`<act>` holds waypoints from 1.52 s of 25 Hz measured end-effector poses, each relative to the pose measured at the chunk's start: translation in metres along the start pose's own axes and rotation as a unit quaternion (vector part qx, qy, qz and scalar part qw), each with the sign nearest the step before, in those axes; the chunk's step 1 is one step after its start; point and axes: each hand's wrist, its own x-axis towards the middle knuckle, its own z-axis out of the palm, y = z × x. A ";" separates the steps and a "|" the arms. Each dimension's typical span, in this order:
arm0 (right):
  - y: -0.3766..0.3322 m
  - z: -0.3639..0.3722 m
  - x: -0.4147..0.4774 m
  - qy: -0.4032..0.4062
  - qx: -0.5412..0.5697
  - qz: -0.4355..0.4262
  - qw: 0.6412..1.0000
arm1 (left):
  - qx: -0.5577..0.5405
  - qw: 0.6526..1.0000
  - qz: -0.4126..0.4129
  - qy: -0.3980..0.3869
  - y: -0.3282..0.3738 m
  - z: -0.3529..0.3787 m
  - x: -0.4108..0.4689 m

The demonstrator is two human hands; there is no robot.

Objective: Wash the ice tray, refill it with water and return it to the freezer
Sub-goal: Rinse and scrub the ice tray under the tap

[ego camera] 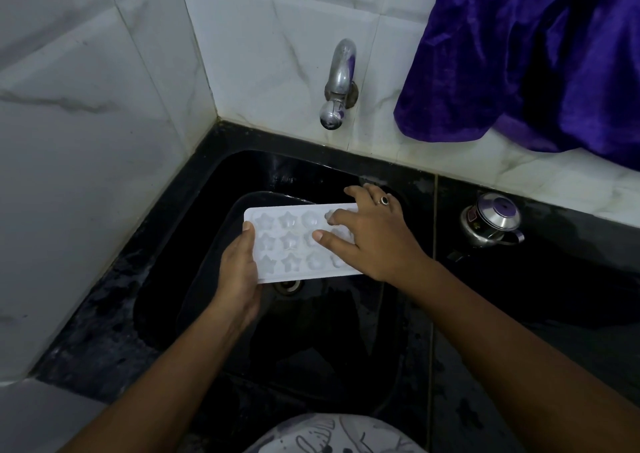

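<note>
A white ice tray (287, 241) with star and flower shaped cells is held level over the black sink (214, 189), below the tap. My left hand (239, 272) grips its left short end, thumb on the rim. My right hand (370, 237), with a ring on one finger, lies spread across the tray's right half, fingertips pressing into the cells and covering that end. The metal tap (337, 85) sticks out of the tiled wall above; no water runs from it.
The sink drain (287, 284) shows just under the tray. A clear basin rim (221, 230) curves under the tray inside the sink. A small steel lidded pot (491, 220) stands on the black counter at right. A purple cloth (533, 54) hangs at upper right.
</note>
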 end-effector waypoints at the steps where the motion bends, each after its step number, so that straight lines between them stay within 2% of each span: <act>1: 0.001 -0.001 0.001 0.004 -0.010 0.003 1.000 | 0.003 1.000 -0.004 0.001 -0.001 0.000 -0.001; 19: -0.003 -0.001 -0.002 -0.015 -0.022 0.030 0.999 | -0.012 1.000 -0.020 0.003 -0.002 0.006 -0.002; 23: -0.008 -0.003 -0.004 0.042 0.019 -0.022 0.999 | -0.017 1.000 -0.020 0.004 0.002 0.005 -0.002; 25: -0.009 -0.002 -0.004 0.030 0.029 -0.043 0.998 | -0.012 1.000 -0.025 -0.008 0.002 0.006 -0.004; 28: -0.016 0.004 -0.001 -0.007 -0.008 -0.015 1.000 | -0.009 0.999 -0.032 -0.012 0.002 0.011 -0.007; 33: -0.016 0.005 0.003 0.002 0.014 -0.016 1.000 | 0.000 0.999 -0.031 -0.015 0.005 0.014 -0.009; 38: -0.019 0.003 0.006 0.022 -0.014 -0.005 1.000 | 0.000 0.999 -0.028 -0.021 0.003 0.016 -0.009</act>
